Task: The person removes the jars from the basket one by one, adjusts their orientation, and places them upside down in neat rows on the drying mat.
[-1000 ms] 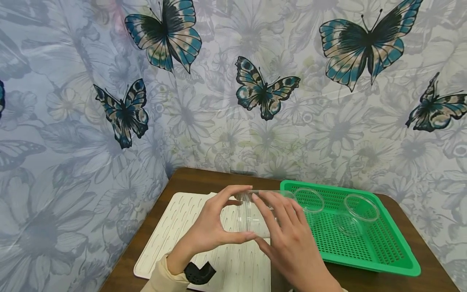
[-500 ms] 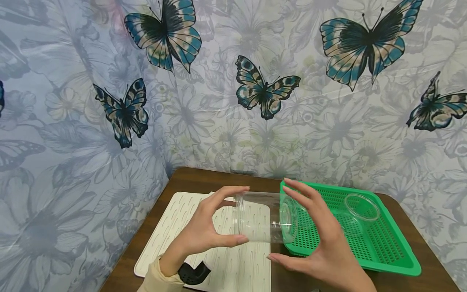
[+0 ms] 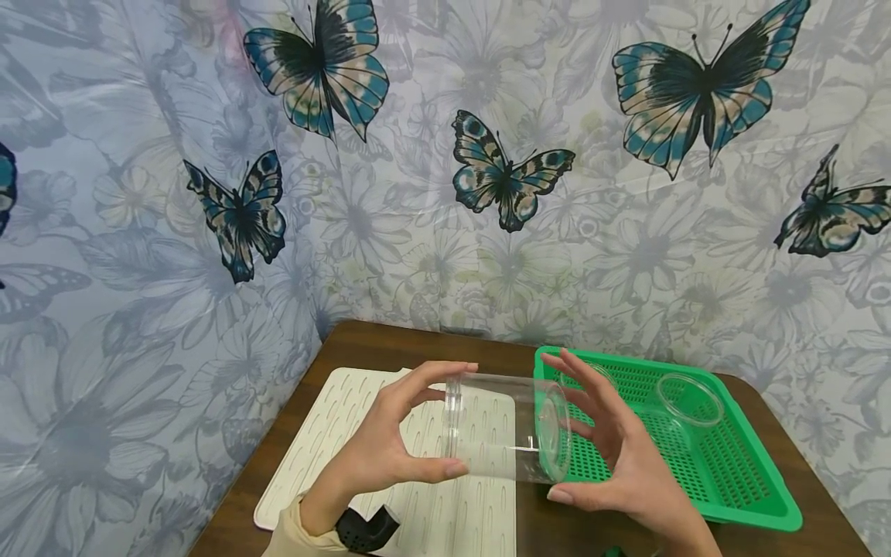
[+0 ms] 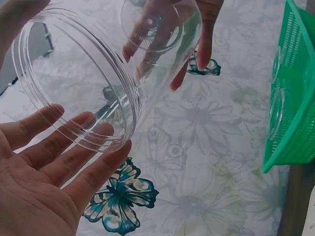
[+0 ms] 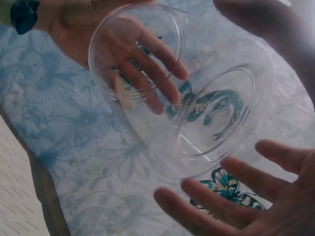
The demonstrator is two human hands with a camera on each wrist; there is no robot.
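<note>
My left hand [image 3: 379, 441] grips a clear jar [image 3: 497, 429] by its ridged mouth end, thumb below and fingers above. The jar lies sideways in the air, over the right edge of the ivory mat, its base pointing right. In the left wrist view the ridged rim [image 4: 133, 105] shows, left-hand fingers along its edge. My right hand [image 3: 619, 452] is spread around the base end, thumb low and fingers high. From the right wrist view, its fingertips [image 5: 192, 187] come right up to the edge of the round base [image 5: 216, 118].
A green perforated basket [image 3: 752, 519] stands at the right of the brown table [image 3: 397, 339]. Inside it is a clear jar [image 3: 689, 398], and another [image 3: 602, 375] is partly hidden behind my right hand. The ivory ridged mat [image 3: 445, 514] lies at left. A butterfly-patterned cloth [image 3: 418, 255] hangs behind.
My right hand has let go of the jar's side and moved right, to around its base. The left hand keeps its hold; the jar has dipped slightly.
</note>
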